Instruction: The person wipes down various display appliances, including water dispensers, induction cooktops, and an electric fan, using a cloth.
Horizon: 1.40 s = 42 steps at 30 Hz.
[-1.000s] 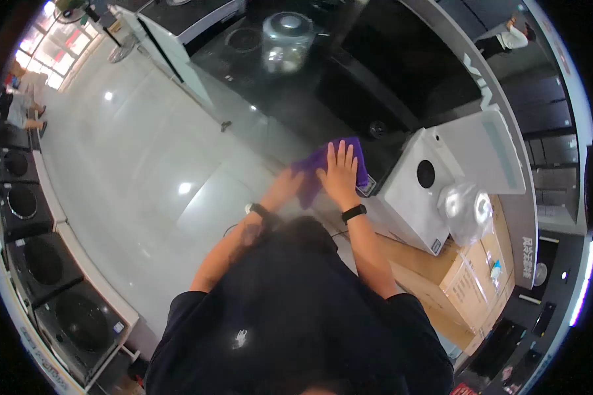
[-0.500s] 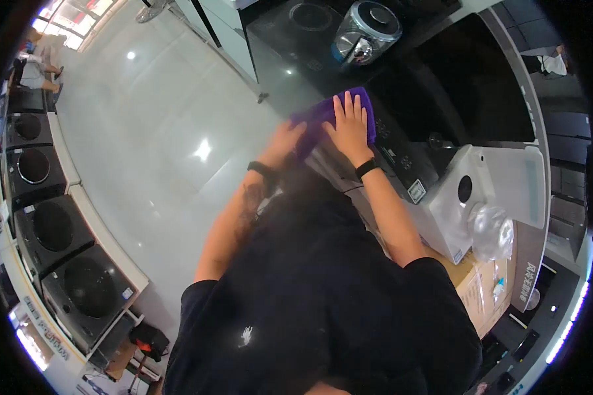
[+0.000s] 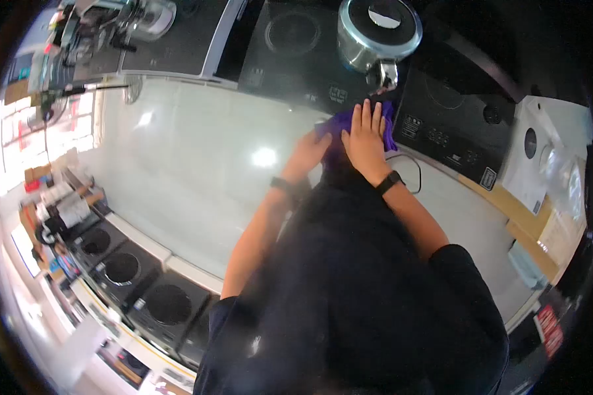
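A purple cloth (image 3: 389, 125) lies bunched at the front edge of a black glass cooktop (image 3: 290, 62). My right hand (image 3: 364, 145) rests flat on the cloth, fingers stretched out and a dark band at the wrist. To its left, my left hand (image 3: 308, 155) holds the cloth's near-left side; its thumb shows, while the other fingers are blurred and partly covered. Just beyond the hands stands a shiny metal pot (image 3: 375, 49) with a dark lid, its handle pointing toward me. On the right is a second black cooktop (image 3: 445, 125) with printed control marks.
A dark cable (image 3: 420, 172) loops beside my right wrist. At the right are a white box (image 3: 530, 148), clear plastic wrap (image 3: 563, 178) and cardboard (image 3: 497, 207). More cooktops (image 3: 168, 304) line a lower-left counter. A glossy pale floor (image 3: 211, 171) lies to the left.
The view has turned, and the pot now appears larger and nearer the hands. Both hands have moved with the cloth toward the pot, and the cloth looks more bunched.
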Tool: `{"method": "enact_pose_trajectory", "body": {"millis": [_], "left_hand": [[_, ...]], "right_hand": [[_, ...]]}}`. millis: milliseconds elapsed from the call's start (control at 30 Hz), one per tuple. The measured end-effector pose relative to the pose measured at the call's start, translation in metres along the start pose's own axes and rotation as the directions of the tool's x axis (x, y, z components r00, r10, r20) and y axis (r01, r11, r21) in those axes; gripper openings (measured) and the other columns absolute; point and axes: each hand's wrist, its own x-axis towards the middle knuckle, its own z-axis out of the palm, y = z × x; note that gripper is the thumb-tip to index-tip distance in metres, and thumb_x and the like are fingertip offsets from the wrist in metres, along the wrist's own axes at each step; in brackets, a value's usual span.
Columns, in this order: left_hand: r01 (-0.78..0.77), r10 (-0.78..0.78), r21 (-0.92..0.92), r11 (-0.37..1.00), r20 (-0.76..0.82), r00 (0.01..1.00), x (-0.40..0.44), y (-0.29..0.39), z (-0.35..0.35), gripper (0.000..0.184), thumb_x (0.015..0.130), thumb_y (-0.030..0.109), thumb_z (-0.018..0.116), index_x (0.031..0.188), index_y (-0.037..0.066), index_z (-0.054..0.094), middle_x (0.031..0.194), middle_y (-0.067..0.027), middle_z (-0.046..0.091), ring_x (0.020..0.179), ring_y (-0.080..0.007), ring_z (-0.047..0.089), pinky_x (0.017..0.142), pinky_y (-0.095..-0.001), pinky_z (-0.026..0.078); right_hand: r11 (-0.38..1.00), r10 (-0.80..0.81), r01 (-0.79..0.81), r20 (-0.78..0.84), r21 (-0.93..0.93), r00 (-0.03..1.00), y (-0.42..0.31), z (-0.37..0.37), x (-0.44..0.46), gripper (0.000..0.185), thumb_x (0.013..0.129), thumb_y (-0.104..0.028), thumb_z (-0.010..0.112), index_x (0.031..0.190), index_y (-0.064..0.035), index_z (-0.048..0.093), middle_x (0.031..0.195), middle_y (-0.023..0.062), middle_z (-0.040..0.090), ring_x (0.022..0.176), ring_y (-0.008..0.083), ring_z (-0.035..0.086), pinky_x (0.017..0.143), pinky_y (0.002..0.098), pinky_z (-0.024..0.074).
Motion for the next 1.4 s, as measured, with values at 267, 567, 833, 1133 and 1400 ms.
{"method": "enact_pose_trajectory", "body": {"millis": [267, 567, 833, 1133, 1400], "left_hand": [[0.217, -0.166, -0.263, 0.94, 0.202, 0.965, 0.031, -0.034, -0.061, 0.039, 0.094, 0.034, 0.057, 0.122, 0.007, 0.057, 0.105, -0.0048, 0.062, 0.093, -0.0168, 0.06, 0.08, -0.0332, 0.049], [0.153, -0.126, -0.348, 0.925, 0.097, 0.987, 0.033, -0.096, -0.163, 0.036, 0.095, 0.034, 0.059, 0.121, 0.01, 0.055, 0.1, 0.0001, 0.059, 0.085, -0.0134, 0.059, 0.076, -0.0313, 0.051], [0.186, -0.137, -0.256, 0.949, 0.196, 0.971, 0.073, -0.121, -0.245, 0.037, 0.095, 0.03, 0.059, 0.123, 0.006, 0.055, 0.107, -0.0045, 0.062, 0.09, -0.018, 0.062, 0.082, -0.0351, 0.05], [-0.539, 0.368, 0.277, 0.795, 0.486, 0.793, 0.073, -0.026, -0.232, 0.038, 0.092, 0.036, 0.055, 0.099, -0.001, 0.062, 0.084, -0.0241, 0.065, 0.079, -0.0362, 0.065, 0.073, -0.0456, 0.049], [-0.607, 0.611, -0.083, 0.79, 0.187, 0.769, 0.056, -0.016, -0.273, 0.033, 0.09, 0.03, 0.061, 0.099, -0.001, 0.063, 0.08, -0.0135, 0.065, 0.068, -0.0246, 0.062, 0.065, -0.0379, 0.049]], "right_hand": [[0.992, -0.049, 0.064, -0.143, 0.108, 0.989, -0.029, 0.014, 0.037, 0.076, 0.082, -0.032, 0.065, 0.142, 0.0039, 0.035, 0.151, 0.0242, 0.028, 0.14, 0.044, 0.024, 0.112, 0.0537, 0.0227], [0.967, -0.234, 0.239, -0.066, 0.088, 0.97, -0.128, 0.028, 0.11, 0.074, 0.08, -0.033, 0.067, 0.141, -0.0012, 0.04, 0.153, 0.0203, 0.027, 0.144, 0.0385, 0.02, 0.116, 0.0492, 0.0186], [0.946, -0.286, 0.297, -0.099, 0.127, 0.953, -0.176, 0.041, 0.152, 0.07, 0.079, -0.031, 0.069, 0.137, -0.003, 0.044, 0.15, 0.0176, 0.033, 0.143, 0.0361, 0.024, 0.113, 0.0486, 0.0239], [0.968, 0.237, -0.248, -0.167, -0.047, 0.957, -0.17, 0.034, 0.076, 0.069, 0.081, -0.013, 0.067, 0.144, -0.0175, 0.04, 0.153, 0.0173, 0.028, 0.14, 0.0382, 0.028, 0.11, 0.0511, 0.029], [0.611, 0.648, -0.453, -0.082, 0.649, 0.757, -0.241, -0.013, 0.13, 0.045, 0.084, 0.003, 0.046, 0.128, -0.0048, 0.055, 0.129, 0.0198, 0.057, 0.122, 0.0349, 0.053, 0.104, 0.0415, 0.0397]]}}
